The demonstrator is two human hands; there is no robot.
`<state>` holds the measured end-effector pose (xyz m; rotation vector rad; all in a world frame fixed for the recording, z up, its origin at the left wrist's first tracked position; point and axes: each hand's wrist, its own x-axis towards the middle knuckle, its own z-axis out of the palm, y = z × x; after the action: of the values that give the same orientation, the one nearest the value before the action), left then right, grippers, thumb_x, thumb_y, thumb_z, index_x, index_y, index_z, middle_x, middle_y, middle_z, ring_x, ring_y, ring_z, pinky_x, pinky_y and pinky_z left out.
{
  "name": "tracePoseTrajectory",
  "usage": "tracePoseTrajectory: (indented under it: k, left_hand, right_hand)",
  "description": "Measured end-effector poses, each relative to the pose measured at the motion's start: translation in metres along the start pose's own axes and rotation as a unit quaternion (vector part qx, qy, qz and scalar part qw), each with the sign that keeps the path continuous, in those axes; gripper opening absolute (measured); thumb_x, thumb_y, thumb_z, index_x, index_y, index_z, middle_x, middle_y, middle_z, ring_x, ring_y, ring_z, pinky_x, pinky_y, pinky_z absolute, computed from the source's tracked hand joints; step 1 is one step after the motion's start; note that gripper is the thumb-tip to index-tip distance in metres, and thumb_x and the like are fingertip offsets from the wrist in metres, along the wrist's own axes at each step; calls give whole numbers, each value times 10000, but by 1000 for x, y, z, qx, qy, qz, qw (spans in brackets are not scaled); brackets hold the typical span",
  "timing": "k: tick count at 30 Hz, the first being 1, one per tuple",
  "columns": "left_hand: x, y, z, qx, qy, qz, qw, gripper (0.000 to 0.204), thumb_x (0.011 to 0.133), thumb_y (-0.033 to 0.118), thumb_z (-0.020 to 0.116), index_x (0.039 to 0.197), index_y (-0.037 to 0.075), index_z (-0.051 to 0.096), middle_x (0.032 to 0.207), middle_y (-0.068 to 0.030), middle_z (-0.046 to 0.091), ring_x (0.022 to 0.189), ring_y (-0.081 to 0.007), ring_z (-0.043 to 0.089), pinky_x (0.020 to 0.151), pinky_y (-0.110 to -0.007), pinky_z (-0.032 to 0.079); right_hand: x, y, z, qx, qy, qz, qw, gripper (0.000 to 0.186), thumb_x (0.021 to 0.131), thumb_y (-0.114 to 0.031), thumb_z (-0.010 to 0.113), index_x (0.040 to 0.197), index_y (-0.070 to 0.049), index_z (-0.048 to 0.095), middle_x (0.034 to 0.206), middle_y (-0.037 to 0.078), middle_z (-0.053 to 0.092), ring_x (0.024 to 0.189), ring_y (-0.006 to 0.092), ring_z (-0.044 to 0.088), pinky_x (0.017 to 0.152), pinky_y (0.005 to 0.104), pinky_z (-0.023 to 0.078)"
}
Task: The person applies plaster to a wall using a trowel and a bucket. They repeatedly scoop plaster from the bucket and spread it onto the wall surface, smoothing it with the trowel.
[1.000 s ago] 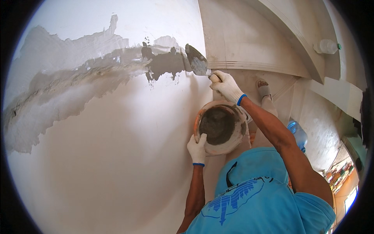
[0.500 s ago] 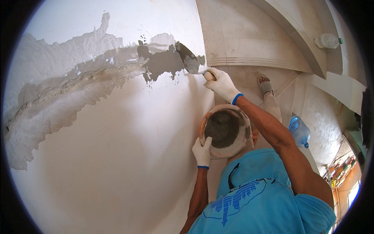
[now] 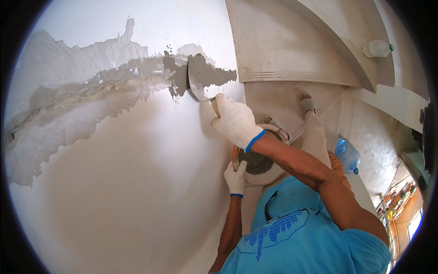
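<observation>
My right hand (image 3: 236, 119), in a white knit glove with a blue cuff, grips a trowel (image 3: 196, 87) by its handle. The trowel's blade lies against the white wall (image 3: 137, 173), over a dark wet patch of mortar (image 3: 219, 76). Below it, my left hand (image 3: 235, 177), gloved alike, clasps the rim of a round bucket (image 3: 273, 177), thumb over the edge. Dark grey mortar (image 3: 256, 162) sits in the bucket; my right forearm hides part of it.
Left of the wet patch, a rough grey band (image 3: 91, 91) runs along the wall. A clear bottle (image 3: 378, 48) stands on a ledge at the upper right. A large blue water bottle (image 3: 347, 156) lies right of my arm. My sandaled feet (image 3: 306, 102) are below.
My right hand has moved left and a little down, drawing the trowel across the patch. Mortar now covers more of the wall toward the right edge. My left hand stays on the bucket.
</observation>
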<state>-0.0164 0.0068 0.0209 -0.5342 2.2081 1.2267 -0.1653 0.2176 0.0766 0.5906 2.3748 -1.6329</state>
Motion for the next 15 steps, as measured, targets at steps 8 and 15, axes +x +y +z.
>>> tracePoseTrajectory:
  k: [8, 15]
  left_hand:
    - [1, 1, -2, 41, -6, -1, 999, 272, 964, 207, 780, 1073, -37, 728, 871, -1, 663, 804, -99, 568, 765, -294, 504]
    - [-7, 11, 2, 1, 3, -16, 1000, 250, 966, 189, 782, 1072, -31, 731, 866, 3, 662, 800, -96, 569, 758, -284, 498]
  right_hand:
    - [-13, 27, -18, 39, 31, 15, 999, 386, 830, -219, 737, 1121, -14, 589, 927, 254, 716, 939, 473, 707, 818, 564, 544]
    - [30, 40, -9, 29, 13, 17, 999, 344, 828, -240, 751, 1032, -18, 585, 916, 238, 720, 940, 461, 706, 810, 547, 547]
